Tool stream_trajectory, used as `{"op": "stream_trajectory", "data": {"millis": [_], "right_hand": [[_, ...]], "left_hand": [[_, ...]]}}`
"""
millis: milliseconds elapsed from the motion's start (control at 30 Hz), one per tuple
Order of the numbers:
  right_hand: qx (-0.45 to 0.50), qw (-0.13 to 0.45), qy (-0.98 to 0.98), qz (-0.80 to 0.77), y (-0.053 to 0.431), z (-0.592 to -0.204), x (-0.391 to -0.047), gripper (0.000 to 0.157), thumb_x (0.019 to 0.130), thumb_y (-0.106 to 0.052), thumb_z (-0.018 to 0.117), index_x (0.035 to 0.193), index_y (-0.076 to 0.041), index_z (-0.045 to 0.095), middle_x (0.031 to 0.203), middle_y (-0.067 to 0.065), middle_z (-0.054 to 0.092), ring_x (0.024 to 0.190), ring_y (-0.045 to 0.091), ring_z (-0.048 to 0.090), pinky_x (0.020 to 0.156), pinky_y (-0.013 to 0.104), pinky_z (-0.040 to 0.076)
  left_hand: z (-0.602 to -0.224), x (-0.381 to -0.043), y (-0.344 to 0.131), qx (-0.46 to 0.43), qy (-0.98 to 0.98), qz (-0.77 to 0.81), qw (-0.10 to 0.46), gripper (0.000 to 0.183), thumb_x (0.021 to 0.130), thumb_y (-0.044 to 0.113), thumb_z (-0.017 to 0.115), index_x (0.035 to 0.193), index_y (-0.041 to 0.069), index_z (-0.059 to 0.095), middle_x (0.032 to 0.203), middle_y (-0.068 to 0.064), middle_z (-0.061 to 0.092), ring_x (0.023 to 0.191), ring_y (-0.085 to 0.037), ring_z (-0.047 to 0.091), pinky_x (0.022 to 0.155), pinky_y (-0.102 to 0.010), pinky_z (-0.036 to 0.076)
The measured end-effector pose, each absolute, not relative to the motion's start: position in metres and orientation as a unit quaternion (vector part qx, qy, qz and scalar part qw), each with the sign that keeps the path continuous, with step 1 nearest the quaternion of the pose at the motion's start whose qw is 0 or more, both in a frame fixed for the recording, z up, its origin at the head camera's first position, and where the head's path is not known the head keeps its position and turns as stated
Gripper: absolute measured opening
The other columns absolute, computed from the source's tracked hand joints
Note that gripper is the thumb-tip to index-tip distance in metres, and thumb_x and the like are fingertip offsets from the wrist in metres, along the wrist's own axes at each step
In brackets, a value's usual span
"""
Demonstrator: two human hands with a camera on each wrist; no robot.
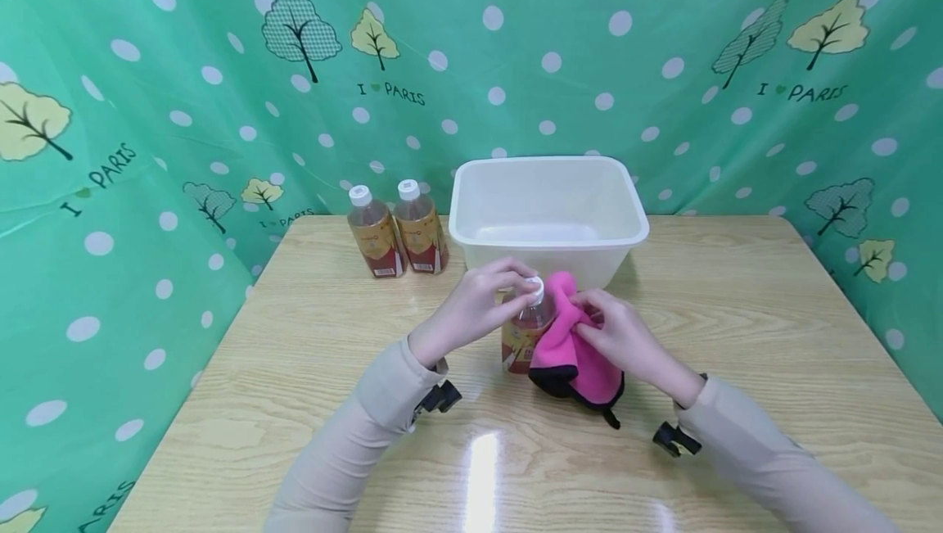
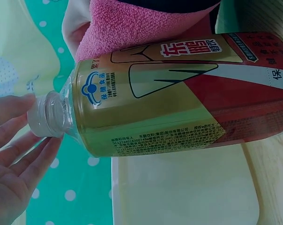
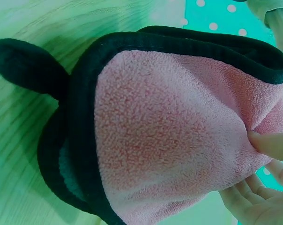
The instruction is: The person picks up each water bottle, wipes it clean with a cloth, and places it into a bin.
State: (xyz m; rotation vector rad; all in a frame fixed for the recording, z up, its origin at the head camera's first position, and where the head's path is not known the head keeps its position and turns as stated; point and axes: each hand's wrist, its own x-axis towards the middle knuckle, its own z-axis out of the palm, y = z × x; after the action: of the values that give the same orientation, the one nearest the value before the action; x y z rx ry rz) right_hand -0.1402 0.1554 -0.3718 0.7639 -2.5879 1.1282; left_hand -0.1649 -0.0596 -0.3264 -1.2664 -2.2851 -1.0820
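Note:
A drink bottle (image 1: 518, 341) with a gold and red label and a white cap stands upright in front of the white tub. My left hand (image 1: 492, 304) pinches the cap (image 2: 38, 115) between thumb and fingers. Just right of the bottle, my right hand (image 1: 615, 328) pinches a pink towel (image 1: 560, 349) with black edging. The towel hangs bunched from those fingers and covers part of the bottle's right side. In the right wrist view its terry cloth (image 3: 155, 126) and a black loop (image 3: 26, 65) are plain; the thumb presses into a fold.
A white plastic tub (image 1: 548, 246) sits at the back of the wooden table (image 1: 295, 410). Left of it stand two similar bottles, one (image 1: 377, 238) beside the other (image 1: 422, 234). A green dotted curtain (image 1: 508, 50) hangs behind and at the sides.

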Motion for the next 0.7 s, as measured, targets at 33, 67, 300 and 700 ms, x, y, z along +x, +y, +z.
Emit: {"op": "stream_trajectory", "data": {"millis": [33,67,300,700], "right_hand": [[0.259,0.108,-0.879,0.384,0.155,-0.372,-0.140,0.029,0.069,0.013,0.065,0.096,0.007,0.058,0.089,0.017,0.060,0.076,0.025,0.060,0.066,0.031,0.054],[0.259,0.108,-0.879,0.385,0.155,-0.373,-0.140,0.029,0.069,0.013,0.065,0.096,0.007,0.058,0.090,0.017,0.060,0.076,0.025,0.060,0.066,0.031,0.054],[0.261,0.088,-0.872,0.404,0.154,-0.382,-0.143,0.026,0.070,0.014,0.063,0.094,0.007,0.058,0.088,0.016,0.061,0.075,0.025,0.060,0.064,0.029,0.054],[0.261,0.055,-0.887,0.376,0.154,-0.401,-0.148,0.024,0.071,0.009,0.065,0.094,0.003,0.059,0.085,0.011,0.061,0.075,0.020,0.059,0.063,0.027,0.052]], "left_hand": [[-0.326,-0.165,-0.060,-0.443,-0.798,-0.378,0.157,0.010,0.077,0.006,0.066,0.085,0.000,0.066,0.092,-0.009,0.062,0.081,-0.015,0.060,0.071,-0.013,0.049],[-0.326,-0.165,-0.060,-0.443,-0.797,-0.378,0.158,0.010,0.077,0.006,0.066,0.085,0.000,0.066,0.091,-0.009,0.062,0.081,-0.015,0.060,0.072,-0.013,0.049],[-0.326,-0.165,-0.060,-0.445,-0.796,-0.378,0.161,0.010,0.077,0.005,0.066,0.085,-0.001,0.066,0.091,-0.008,0.062,0.081,-0.015,0.061,0.073,-0.011,0.047],[-0.325,-0.164,-0.059,-0.441,-0.799,-0.376,0.158,0.010,0.077,0.006,0.066,0.085,0.000,0.067,0.090,-0.007,0.061,0.083,-0.014,0.060,0.074,-0.011,0.047]]}}
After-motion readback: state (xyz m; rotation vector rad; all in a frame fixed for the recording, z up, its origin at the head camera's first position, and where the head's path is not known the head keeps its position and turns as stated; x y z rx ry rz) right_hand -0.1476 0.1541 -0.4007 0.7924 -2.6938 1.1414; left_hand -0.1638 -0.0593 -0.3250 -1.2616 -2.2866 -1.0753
